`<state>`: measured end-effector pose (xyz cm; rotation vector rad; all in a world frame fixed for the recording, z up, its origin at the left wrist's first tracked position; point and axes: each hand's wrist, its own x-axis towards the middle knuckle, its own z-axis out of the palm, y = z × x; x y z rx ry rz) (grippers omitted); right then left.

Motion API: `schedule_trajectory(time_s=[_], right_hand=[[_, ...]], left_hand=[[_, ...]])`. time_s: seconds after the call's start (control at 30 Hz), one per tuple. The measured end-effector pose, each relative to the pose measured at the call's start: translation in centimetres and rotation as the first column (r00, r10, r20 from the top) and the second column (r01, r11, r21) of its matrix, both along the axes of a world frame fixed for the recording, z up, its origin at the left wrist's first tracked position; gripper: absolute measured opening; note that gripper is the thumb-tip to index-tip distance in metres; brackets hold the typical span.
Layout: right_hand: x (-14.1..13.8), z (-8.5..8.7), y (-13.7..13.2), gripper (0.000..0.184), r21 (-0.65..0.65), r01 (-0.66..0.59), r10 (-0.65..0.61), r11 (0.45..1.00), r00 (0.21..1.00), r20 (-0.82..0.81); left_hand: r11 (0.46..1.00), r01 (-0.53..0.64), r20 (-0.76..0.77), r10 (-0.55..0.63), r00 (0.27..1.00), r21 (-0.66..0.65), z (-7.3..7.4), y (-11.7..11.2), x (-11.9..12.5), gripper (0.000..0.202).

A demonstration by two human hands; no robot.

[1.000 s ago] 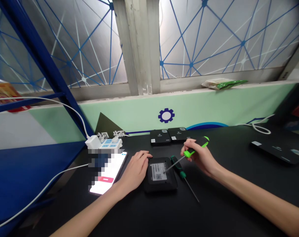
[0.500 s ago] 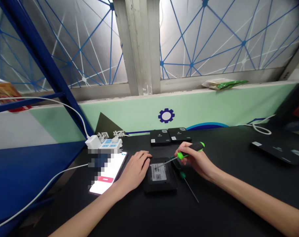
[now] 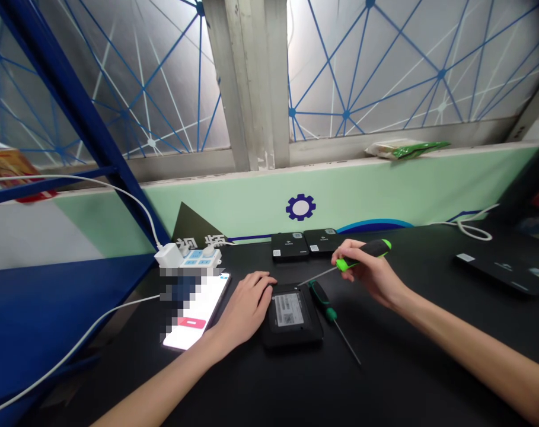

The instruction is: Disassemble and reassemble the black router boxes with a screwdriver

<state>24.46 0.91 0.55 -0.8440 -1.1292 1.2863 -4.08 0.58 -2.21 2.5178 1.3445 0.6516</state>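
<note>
A black box-shaped device (image 3: 312, 335) lies on the black table with a printed label (image 3: 289, 309) facing up. My left hand (image 3: 250, 302) rests flat along its left edge, fingers stretched out. In my right hand (image 3: 369, 270) is a screwdriver (image 3: 366, 254) with a black and bright green handle, held tilted. Its metal shaft points left and down, and the tip is at the device's far edge; whether it touches, I cannot tell. A second screwdriver (image 3: 327, 305), dark green and black, lies just right of the device.
Two black devices (image 3: 289, 245) sit side by side at the back, by the green wall. Another black device (image 3: 509, 274) lies at the right. Left of my left hand are a lit phone (image 3: 193, 323) and a white power strip (image 3: 201, 259) with a cable.
My right hand has moved right and slightly up with its screwdriver. The tip has gone from over the label to the device's far edge. My left hand stays in place.
</note>
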Motion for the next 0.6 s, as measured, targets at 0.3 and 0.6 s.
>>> schedule_trajectory(time_s=[0.3, 0.6], right_hand=[[0.33, -0.23, 0.36, 0.025, -0.026, 0.028, -0.029, 0.999, 0.999, -0.033], [0.17, -0.26, 0.33, 0.027, -0.043, 0.035, -0.036, 0.998, 0.999, -0.022]], left_hand=[[1.0, 0.004, -0.04, -0.004, 0.999, 0.012, 0.58, -0.17, 0.19, 0.034], [1.0, 0.006, -0.048, -0.006, 0.999, -0.005, 0.81, -0.24, 0.19, 0.032]])
